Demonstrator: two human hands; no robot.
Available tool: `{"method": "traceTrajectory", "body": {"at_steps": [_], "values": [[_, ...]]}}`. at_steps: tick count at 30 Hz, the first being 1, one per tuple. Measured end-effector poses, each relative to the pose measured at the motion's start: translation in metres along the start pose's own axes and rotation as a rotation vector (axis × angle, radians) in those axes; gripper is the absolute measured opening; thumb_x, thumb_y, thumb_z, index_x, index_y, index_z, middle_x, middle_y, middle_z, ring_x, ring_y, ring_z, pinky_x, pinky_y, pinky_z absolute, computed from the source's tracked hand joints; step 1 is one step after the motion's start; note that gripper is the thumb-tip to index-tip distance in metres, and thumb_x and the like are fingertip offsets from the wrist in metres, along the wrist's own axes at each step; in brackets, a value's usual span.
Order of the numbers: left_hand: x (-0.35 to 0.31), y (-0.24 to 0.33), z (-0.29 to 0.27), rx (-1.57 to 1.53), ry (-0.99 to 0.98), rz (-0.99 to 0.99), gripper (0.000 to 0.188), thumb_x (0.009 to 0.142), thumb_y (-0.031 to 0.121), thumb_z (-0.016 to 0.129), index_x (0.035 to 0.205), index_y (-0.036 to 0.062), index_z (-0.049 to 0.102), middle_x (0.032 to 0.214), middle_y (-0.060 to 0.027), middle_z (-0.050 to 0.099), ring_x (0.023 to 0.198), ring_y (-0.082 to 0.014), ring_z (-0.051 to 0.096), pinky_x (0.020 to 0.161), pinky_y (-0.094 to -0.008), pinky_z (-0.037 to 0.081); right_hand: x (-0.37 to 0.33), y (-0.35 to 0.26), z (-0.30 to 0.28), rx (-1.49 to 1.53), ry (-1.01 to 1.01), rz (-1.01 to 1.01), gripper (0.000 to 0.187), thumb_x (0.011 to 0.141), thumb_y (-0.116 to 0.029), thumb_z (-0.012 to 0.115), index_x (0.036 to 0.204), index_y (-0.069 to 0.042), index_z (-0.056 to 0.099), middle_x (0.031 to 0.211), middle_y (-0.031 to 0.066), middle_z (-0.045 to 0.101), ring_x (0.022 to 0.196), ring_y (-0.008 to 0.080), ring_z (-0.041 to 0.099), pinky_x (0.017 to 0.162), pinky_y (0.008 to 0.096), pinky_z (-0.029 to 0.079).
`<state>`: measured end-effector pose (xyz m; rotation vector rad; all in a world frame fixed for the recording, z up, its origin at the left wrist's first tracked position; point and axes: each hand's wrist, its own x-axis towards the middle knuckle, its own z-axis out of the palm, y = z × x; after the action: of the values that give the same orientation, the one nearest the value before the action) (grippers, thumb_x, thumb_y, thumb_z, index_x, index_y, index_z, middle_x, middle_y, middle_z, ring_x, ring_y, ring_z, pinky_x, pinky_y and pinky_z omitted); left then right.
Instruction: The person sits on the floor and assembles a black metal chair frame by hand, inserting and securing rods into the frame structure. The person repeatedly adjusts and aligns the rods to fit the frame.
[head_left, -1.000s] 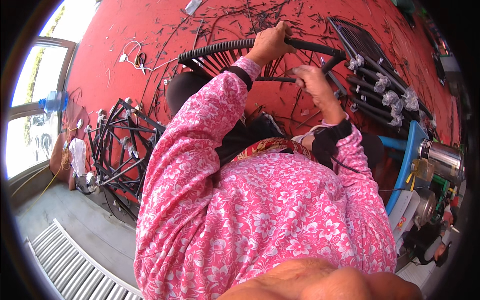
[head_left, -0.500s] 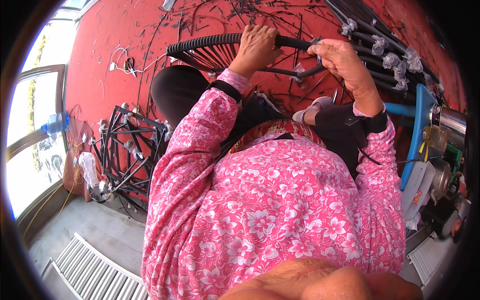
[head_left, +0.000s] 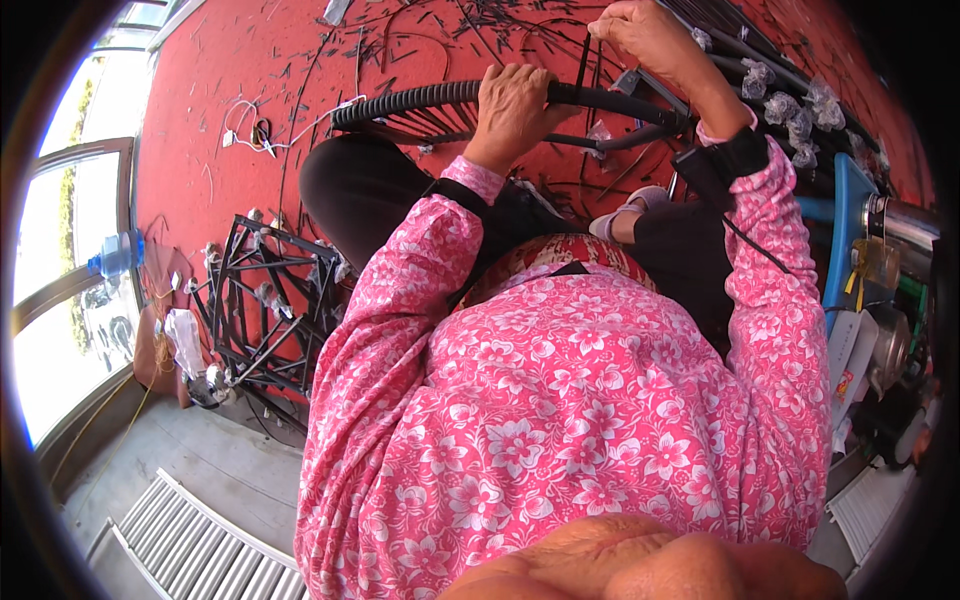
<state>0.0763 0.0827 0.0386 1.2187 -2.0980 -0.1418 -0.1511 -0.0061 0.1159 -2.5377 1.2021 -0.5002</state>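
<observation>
A curved black tubular frame (head_left: 625, 104) lies across my lap. Its upper tube is wound with tight coils of black strip on the left, and several strands fan down from there to the lower tube. My left hand (head_left: 512, 112) is closed round the upper tube where the coils end. Raised above and to the right of the frame, my right hand (head_left: 650, 38) pinches the end of a black strip (head_left: 583, 62), which runs taut down to the tube just right of my left hand. The right fingertips show only in part.
Black tubes with plastic-wrapped ends (head_left: 757, 78) lie at the far right, near a blue stool (head_left: 848, 235). On my left stands a black metal frame (head_left: 275, 295). Strip scraps and a white cable (head_left: 290, 145) litter the red floor. A white slatted rack (head_left: 200, 540) is at the lower left.
My right hand has risen up and away from the tube, drawing the strip out taut. My left hand keeps its hold, and the frame's right end has swung slightly down.
</observation>
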Motion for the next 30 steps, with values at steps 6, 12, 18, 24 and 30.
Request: {"method": "traceTrajectory", "body": {"at_steps": [6,12,18,24,30], "values": [[-0.005,0.009,-0.004,-0.001,-0.032,-0.068,0.041,0.072,0.048,0.079,0.087,0.0107,0.068,0.080,-0.0048,0.064,0.082,-0.0252,0.060,0.080,-0.0393,0.040,0.037,0.060,0.067,-0.398,0.018,-0.170,0.027,0.094,-0.031,0.062,0.088,-0.006,0.070,0.070,0.0045,0.065,0.061,0.0189,0.063,0.057,0.0350,0.051],[-0.005,0.008,-0.005,0.007,-0.068,-0.067,0.037,0.076,0.043,0.076,0.093,0.0114,0.068,0.085,-0.0048,0.064,0.085,-0.0251,0.060,0.081,-0.0399,0.039,0.025,0.059,0.097,-0.354,-0.222,-0.018,0.029,0.092,-0.034,0.062,0.088,-0.008,0.075,0.077,0.0135,0.069,0.079,0.0332,0.071,0.067,0.0463,0.057],[-0.002,0.011,-0.001,0.003,-0.023,0.088,0.033,0.079,0.033,0.074,0.108,0.0181,0.068,0.096,-0.0004,0.064,0.092,-0.0221,0.060,0.082,-0.0414,0.038,0.015,0.042,0.109,-0.043,-0.277,0.251,0.035,0.083,-0.038,0.065,0.077,-0.003,0.072,0.079,0.0181,0.070,0.079,0.0375,0.069,0.073,0.0482,0.055],[0.001,0.010,-0.004,-0.018,-0.137,0.035,0.036,0.077,0.029,0.075,0.111,0.0187,0.069,0.098,-0.0023,0.064,0.098,-0.0228,0.062,0.086,-0.0443,0.043,0.010,0.026,0.100,-0.008,-0.212,0.427,0.035,0.077,-0.041,0.073,0.083,-0.007,0.073,0.083,0.0149,0.072,0.086,0.0353,0.070,0.077,0.0456,0.054],[0.023,-0.002,-0.002,-0.119,-0.336,0.021,0.035,0.076,0.032,0.077,0.104,0.0120,0.070,0.100,-0.0069,0.064,0.100,-0.0276,0.063,0.084,-0.0416,0.050,-0.040,-0.033,0.047,0.279,0.589,0.194,0.018,0.093,-0.021,0.069,0.093,-0.003,0.071,0.080,0.0077,0.070,0.072,0.0172,0.066,0.068,0.0308,0.052]]}}
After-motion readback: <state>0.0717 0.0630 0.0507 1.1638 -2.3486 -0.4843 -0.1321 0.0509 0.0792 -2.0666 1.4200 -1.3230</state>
